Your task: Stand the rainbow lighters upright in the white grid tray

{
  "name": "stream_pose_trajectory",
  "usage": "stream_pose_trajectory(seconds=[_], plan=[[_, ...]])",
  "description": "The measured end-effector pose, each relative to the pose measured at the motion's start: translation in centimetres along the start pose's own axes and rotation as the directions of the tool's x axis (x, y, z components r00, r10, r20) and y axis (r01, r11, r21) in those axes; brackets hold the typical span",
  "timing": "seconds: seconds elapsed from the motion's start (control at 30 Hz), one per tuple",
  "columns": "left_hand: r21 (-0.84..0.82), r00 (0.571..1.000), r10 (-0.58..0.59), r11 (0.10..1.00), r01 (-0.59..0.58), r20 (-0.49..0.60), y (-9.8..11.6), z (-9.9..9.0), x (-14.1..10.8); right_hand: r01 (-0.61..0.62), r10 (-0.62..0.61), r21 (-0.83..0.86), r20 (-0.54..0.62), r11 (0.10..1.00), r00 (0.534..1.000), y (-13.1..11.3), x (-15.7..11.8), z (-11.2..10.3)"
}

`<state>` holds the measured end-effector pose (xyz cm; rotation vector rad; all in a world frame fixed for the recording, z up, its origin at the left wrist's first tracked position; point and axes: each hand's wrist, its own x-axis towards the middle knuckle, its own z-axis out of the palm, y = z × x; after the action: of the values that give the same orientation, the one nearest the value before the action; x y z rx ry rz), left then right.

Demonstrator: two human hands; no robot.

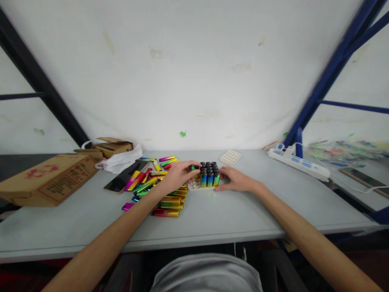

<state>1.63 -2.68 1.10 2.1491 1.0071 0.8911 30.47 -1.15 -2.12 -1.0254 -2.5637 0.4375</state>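
Observation:
Upright lighters with black tops (pixel 209 178) stand close together in a pale tray (pixel 194 186) near the middle of the table. My left hand (pixel 181 175) is at the tray's left side, thumb and fingers round the top of a dark-topped lighter. My right hand (pixel 235 179) rests at the right side of the upright group, thumb and fingers apart against it. Many shiny lighters in red, gold, green and purple (pixel 167 202) lie in a loose pile to the left, partly hidden under my left forearm.
A second pale tray (pixel 230 157) lies behind the group. To the left are a phone (pixel 126 176), a white plastic bag (pixel 121 161) and cardboard boxes (pixel 51 178). A white power strip (pixel 299 163) with cables sits at the right, by a blue metal frame (pixel 325 73).

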Motion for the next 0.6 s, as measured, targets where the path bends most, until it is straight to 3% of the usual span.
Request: stream_pose_trajectory(seconds=[0.17,0.43,0.6], plan=[[0.211,0.997,0.072,0.975,-0.073,0.015,-0.1,-0.3,-0.1,0.001,-0.001,0.001,0.003,1.0,1.0,0.1,-0.1,0.0],[0.325,0.99,0.139,0.936,-0.133,0.004,-1.3,-0.1,0.0,0.019,-0.019,-0.005,-0.005,1.0,1.0,0.1,0.0,0.0],[0.279,0.995,0.092,0.957,-0.078,-0.037,-1.0,0.1,0.0,0.002,-0.002,0.006,-0.001,1.0,1.0,0.0,0.0,0.0]])
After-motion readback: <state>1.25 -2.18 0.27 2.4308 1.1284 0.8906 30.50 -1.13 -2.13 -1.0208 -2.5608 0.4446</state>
